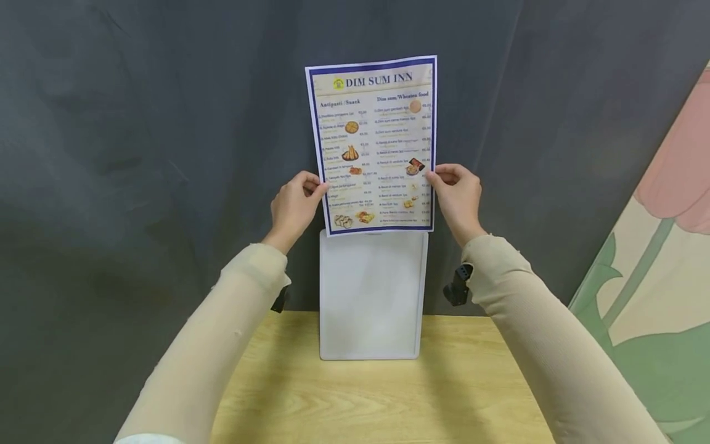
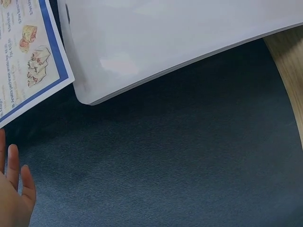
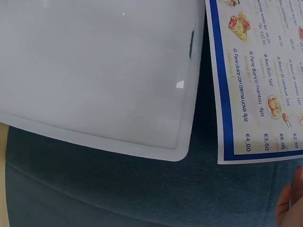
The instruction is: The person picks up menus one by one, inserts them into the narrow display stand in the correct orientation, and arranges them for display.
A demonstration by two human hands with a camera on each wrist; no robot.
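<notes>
A printed menu sheet (image 1: 373,145) headed "DIM SUM INN", with a blue border, is held upright in front of the dark curtain. My left hand (image 1: 296,206) pinches its left edge and my right hand (image 1: 458,198) pinches its right edge, both near the lower half. Just below the sheet a white rectangular holder (image 1: 370,295) leans upright against the curtain with its bottom edge on the wooden table (image 1: 377,394). The left wrist view shows the menu's lower corner (image 2: 33,66) beside the holder (image 2: 165,38). In the right wrist view the menu (image 3: 260,80) sits beside the holder (image 3: 94,71).
A dark grey curtain (image 1: 138,154) hangs behind everything. At the right stands a board painted with a pink flower and green leaves (image 1: 660,246). The light wooden table top is narrow, with the curtain dropping away on its left.
</notes>
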